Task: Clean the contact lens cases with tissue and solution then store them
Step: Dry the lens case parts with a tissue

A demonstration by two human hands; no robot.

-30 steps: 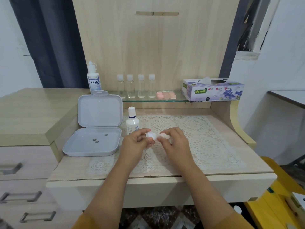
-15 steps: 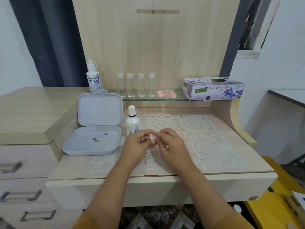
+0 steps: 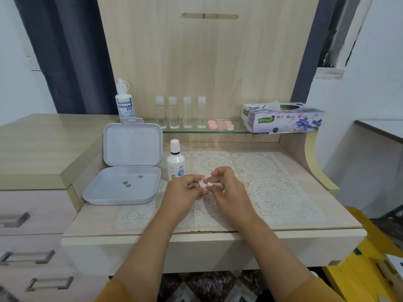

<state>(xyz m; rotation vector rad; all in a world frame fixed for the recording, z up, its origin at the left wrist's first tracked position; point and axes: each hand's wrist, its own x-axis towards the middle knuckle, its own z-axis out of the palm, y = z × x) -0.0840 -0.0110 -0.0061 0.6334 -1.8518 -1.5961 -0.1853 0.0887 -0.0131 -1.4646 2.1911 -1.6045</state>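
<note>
Over the lace mat, my left hand (image 3: 184, 190) and my right hand (image 3: 226, 188) meet fingertip to fingertip around a small white contact lens case (image 3: 202, 183). The left fingers pinch the case. The right fingers curl round a bit of white tissue (image 3: 214, 184) pressed against it; most of both is hidden by the fingers. A white solution bottle (image 3: 175, 162) stands upright just behind my left hand. Pink lens cases (image 3: 220, 125) lie on the glass shelf. An open grey storage box (image 3: 128, 171) sits at the left with three small dark pieces in its tray.
A tissue box (image 3: 283, 118) rests on the right end of the glass shelf (image 3: 237, 131). Several clear small bottles (image 3: 181, 112) and a Dream Eye bottle (image 3: 125, 101) stand at the back. Drawers (image 3: 32, 216) are at the left, a yellow object (image 3: 366, 269) lower right.
My hands have come closer together, so the gap between case and tissue has closed. Both hands stay over the same spot on the mat.
</note>
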